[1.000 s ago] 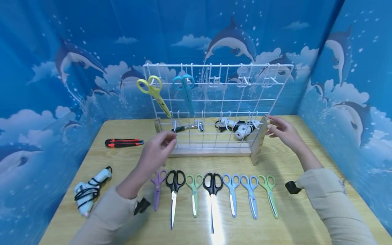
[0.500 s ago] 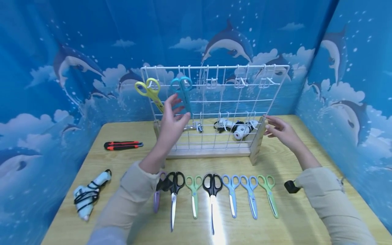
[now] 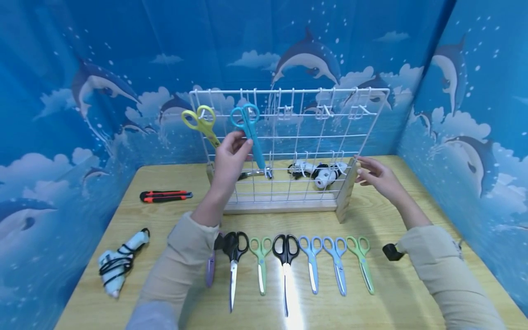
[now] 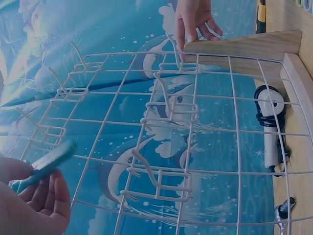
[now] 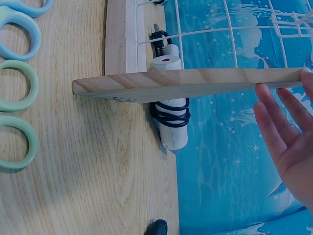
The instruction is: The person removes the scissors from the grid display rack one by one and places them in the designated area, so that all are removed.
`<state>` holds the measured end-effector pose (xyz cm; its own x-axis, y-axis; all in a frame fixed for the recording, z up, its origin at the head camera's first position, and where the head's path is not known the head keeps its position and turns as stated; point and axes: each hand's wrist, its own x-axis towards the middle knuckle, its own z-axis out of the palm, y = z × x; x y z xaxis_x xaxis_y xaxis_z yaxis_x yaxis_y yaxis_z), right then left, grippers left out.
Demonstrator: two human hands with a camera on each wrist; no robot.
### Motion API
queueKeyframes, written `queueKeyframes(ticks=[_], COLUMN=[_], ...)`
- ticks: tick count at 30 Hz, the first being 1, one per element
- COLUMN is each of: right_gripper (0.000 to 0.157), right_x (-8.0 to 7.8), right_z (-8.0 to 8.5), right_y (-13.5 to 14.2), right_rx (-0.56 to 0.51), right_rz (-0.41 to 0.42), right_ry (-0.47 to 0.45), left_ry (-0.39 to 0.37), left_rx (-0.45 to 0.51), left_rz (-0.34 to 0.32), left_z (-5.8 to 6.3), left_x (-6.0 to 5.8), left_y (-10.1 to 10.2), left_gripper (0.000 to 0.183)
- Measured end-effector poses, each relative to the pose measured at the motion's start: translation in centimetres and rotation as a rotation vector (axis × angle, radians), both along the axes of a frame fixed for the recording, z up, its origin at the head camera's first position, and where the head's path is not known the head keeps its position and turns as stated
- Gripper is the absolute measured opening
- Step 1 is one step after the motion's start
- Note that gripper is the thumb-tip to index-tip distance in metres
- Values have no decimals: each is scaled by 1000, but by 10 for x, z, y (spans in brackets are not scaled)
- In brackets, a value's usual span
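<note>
In the head view my left hand (image 3: 232, 160) pinches the blade part of teal scissors (image 3: 256, 149) between thumb and fingers. Their handle loops overlap a hook at the upper left of a white wire grid rack (image 3: 313, 136). The left wrist view shows the teal blade (image 4: 56, 159) between thumb and curled fingers. Yellow scissors (image 3: 202, 121) hang on the hook to the left. My right hand (image 3: 381, 178) touches the top of the rack's wooden side support (image 3: 347, 190); in the right wrist view its fingers are extended, tips against the wood (image 5: 195, 84).
In front of the rack lies a row of purple, black-handled, green and blue scissors (image 3: 286, 250). Red-and-black utility knives (image 3: 165, 196) and a white cord-wrapped tool (image 3: 119, 266) lie left. Behind the grid are a metal tool (image 3: 253, 173) and white corded tools (image 3: 323, 176).
My left hand has risen from the rack's lower left to the teal scissors and taken hold of their blade, bringing them slightly forward. My right hand stays at the wooden support.
</note>
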<state>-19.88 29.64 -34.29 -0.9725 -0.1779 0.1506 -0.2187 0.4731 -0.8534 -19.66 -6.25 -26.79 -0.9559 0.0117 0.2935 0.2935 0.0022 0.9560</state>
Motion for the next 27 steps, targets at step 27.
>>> queueKeyframes(ticks=[27], right_gripper=[49], right_x=[-4], right_z=[-3], right_y=[2], right_rx=[23], right_rz=[-11], right_ry=[-24], left_ry=[-226], left_rx=[-314], left_rz=[158], left_z=[-46], left_x=[92], left_y=[-113], left_gripper=[35])
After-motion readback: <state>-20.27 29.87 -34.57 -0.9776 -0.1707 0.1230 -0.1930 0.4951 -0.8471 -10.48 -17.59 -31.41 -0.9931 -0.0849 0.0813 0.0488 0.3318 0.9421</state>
